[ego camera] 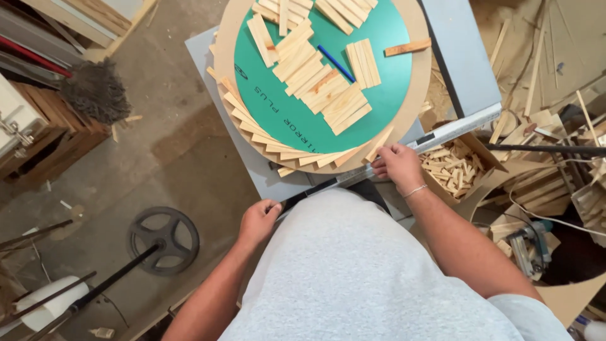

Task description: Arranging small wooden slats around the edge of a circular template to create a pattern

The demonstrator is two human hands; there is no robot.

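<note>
Presently, the right hand (396, 165), at centre right of the frame, pinches a short pale wooden strip (379, 146) with fingers closed on it, setting it against the rim of the round brown fibreboard disc (419, 95) with its green film face. Similar strips fan along the disc's lower rim; loose ones and a blue pencil (335, 62) lie on the green. The left hand (257, 221), lower centre, is curled around the front edge of the grey bench (265, 177). A cardboard box of offcuts (451, 165) sits just right.
</note>
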